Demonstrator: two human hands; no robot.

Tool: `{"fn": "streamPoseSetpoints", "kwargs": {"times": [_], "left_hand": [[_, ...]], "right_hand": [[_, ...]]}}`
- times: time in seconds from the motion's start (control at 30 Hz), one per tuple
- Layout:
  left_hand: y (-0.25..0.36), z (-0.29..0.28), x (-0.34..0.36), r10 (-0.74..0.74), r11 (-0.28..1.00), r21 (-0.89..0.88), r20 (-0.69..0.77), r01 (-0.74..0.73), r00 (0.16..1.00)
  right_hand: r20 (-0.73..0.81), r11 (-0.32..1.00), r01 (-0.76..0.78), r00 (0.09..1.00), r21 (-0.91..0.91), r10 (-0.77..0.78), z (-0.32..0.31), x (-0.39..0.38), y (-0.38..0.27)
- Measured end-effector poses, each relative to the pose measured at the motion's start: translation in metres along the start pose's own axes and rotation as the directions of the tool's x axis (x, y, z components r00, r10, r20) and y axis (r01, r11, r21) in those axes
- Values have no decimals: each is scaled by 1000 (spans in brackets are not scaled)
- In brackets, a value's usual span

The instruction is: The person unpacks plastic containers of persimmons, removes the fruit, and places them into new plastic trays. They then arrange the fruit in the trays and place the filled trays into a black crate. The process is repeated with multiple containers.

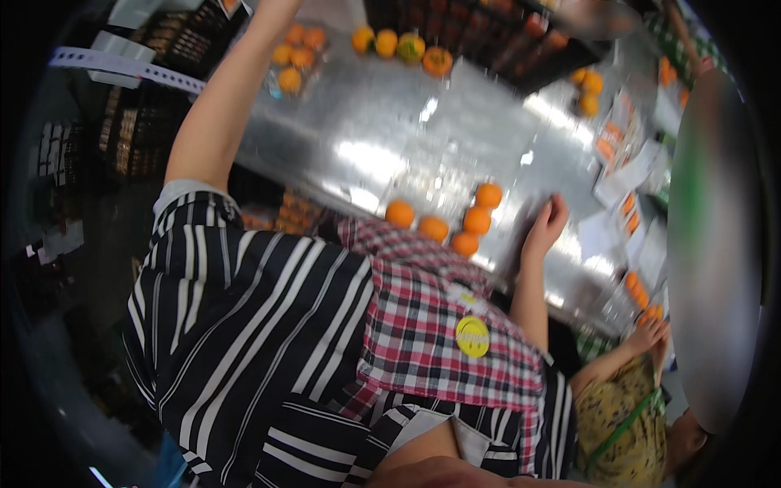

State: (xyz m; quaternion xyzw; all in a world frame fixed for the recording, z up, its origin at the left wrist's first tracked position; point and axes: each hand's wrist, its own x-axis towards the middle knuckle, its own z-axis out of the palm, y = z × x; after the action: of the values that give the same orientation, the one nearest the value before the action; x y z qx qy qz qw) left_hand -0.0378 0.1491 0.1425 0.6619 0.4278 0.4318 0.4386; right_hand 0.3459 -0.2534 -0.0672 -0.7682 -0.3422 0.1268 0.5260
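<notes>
On the metal table [325, 122] in front of me lie several orange fruits, seemingly mandarins. One mandarin [399, 214] sits at the near edge, beside another mandarin [433, 228]. Just right of these, three more run in a short line away from me, with a middle mandarin [477, 220]. My right hand [547, 226] is over the table to the right of that line, apart from the fruit. Its fingers are curled in and nothing shows in them. My left arm [224, 106] stretches up past a clear pack of mandarins [301, 57]; its hand is beyond the upper edge.
At the far side stands a black crate [496, 37], with a row of fruits [386, 43] before it. White sheets and packaging [634, 175] lie on the right. There, a co-worker's hands [649, 335] are by a clear box [620, 309]. Dark crates [138, 130] stand at left.
</notes>
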Motion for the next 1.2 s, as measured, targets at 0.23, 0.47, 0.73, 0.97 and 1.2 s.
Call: {"fn": "streamPoseSetpoints", "kwargs": {"times": [0.23,0.47,0.73,0.97,1.2], "left_hand": [[-5,65,-210,-98,867,373,779,-331,619],[-18,104,-266,-86,803,353,866,-481,492],[-28,107,-270,-152,843,411,801,-347,580],[-12,106,-253,-433,521,-199,776,830,458],[-32,116,-265,-326,-87,-372,887,924,326]], "right_hand": [[-20,1000,-15,1000,26,16,2,2,-2],[-19,999,33,999,-44,-33,3,5,-1],[-40,998,21,999,-61,-24,3,3,-2],[-54,999,27,998,-43,-29,3,4,0],[-67,996,-90,994,5,90,0,6,-8]]}}
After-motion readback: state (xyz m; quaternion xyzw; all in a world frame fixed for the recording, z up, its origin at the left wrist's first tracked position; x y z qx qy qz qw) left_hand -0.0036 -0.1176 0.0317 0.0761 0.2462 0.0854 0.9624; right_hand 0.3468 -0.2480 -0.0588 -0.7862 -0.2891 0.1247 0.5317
